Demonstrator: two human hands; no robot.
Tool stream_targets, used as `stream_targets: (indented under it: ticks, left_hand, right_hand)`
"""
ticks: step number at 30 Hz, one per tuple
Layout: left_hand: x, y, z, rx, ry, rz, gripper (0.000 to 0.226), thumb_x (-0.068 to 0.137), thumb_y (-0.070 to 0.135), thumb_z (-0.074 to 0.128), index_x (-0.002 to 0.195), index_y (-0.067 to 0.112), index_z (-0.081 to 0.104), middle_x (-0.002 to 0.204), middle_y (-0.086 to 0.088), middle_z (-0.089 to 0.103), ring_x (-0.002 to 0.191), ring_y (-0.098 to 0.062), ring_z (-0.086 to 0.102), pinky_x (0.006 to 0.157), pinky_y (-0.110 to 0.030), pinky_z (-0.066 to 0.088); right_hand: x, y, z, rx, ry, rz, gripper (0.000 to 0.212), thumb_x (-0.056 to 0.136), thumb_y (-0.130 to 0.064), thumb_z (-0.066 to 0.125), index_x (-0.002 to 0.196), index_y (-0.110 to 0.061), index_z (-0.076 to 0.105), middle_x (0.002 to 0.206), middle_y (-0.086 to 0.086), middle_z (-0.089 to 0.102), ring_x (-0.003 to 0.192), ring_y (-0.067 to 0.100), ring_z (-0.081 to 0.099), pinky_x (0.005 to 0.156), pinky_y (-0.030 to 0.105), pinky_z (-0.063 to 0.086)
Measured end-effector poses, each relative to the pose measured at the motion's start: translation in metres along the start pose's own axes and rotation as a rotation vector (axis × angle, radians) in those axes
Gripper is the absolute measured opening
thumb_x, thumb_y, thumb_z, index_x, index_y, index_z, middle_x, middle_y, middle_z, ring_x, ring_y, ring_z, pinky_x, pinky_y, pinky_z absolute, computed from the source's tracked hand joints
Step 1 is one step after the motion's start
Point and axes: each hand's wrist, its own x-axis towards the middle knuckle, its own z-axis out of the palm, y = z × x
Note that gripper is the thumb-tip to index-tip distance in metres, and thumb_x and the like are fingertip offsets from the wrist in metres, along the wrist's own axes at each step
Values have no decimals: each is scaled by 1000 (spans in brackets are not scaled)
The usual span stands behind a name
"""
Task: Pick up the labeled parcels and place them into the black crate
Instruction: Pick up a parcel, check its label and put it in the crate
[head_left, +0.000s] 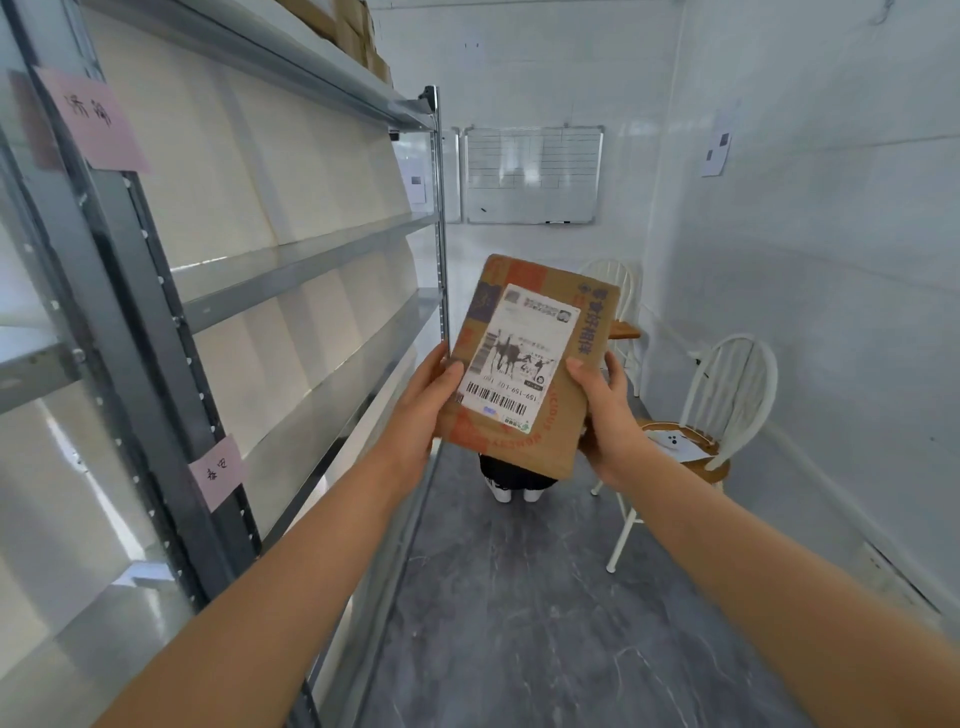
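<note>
Flat brown cardboard parcel with a white barcode label (524, 364) hangs mid-air, left hand (426, 400) gripping its nine o'clock edge, right hand (605, 410) its three o'clock, so it's likely the carry step, and next comes finding the unseen black crate.

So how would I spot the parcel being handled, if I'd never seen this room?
Start at the tall grey metal shelving along the left side and look just right of its far post. There the left hand and right hand hold up a flat brown cardboard parcel. What sets it apart is the white barcode label on its face.
</note>
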Motion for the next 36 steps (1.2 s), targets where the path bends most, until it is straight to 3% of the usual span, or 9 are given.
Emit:
stream_targets:
  ticks: [3,5,8,13,18,24,30,33,36]
  left_hand:
    - [-13,-13,1,-92,102,-115,117,59,64,76,148,42,3,155,6,27,138,-12,31,113,-44,23]
    - [-20,-21,5,-176,46,-205,129,51,66,79,145,45,-8,155,9,28,136,-16,36,106,-55,33]
    - [-23,-22,12,-251,-69,-237,120,46,60,85,141,43,14,132,16,55,121,-16,53,96,-59,43]
    - [-14,-8,-3,-242,42,-200,92,59,40,73,141,30,32,129,1,57,117,-20,56,92,-50,49]
    - [-5,11,-40,-149,111,-181,23,84,30,57,106,28,59,108,-1,64,95,-14,61,92,-43,49]
    - [-4,27,-45,54,35,-185,50,70,42,54,113,16,56,103,-12,58,95,-25,52,85,-39,46]
    - [-13,34,-40,94,57,-159,72,74,49,49,127,0,53,109,-22,57,97,-32,52,81,-39,40]
    - [-26,42,-43,39,192,-105,61,81,52,48,122,9,61,120,-26,60,107,-35,57,98,-44,39]
    - [-47,53,-50,-4,260,-50,48,92,56,41,112,22,69,111,-11,70,106,-23,65,98,-40,44]
  right_hand:
    - [-8,8,13,262,78,50,86,72,-54,68,143,-33,24,125,1,57,96,21,60,68,40,56]
    - [-12,16,25,412,112,88,74,80,-48,66,141,-34,26,128,3,55,105,26,59,79,51,55]
    - [-21,28,41,449,87,85,74,83,-36,66,140,-38,19,131,5,52,113,27,57,93,56,48]
    - [-21,13,23,354,162,123,84,83,-39,66,145,-40,10,142,-1,41,124,29,48,109,55,31]
    - [-1,-15,-30,67,98,162,75,84,-54,55,147,-28,25,141,1,42,129,27,44,108,45,33]
    - [-6,-27,-33,-171,-476,170,52,75,-57,66,119,-31,62,118,5,68,107,24,65,78,35,55]
    - [-14,-6,-2,-224,-620,257,50,76,-59,60,115,-29,65,114,2,70,104,22,66,80,34,55]
    - [-14,1,16,-153,-627,213,48,82,-47,51,123,-23,52,105,0,73,94,18,70,70,29,56]
    - [-14,5,38,-106,-668,164,39,85,-44,52,115,-20,55,93,0,75,81,17,72,63,25,55]
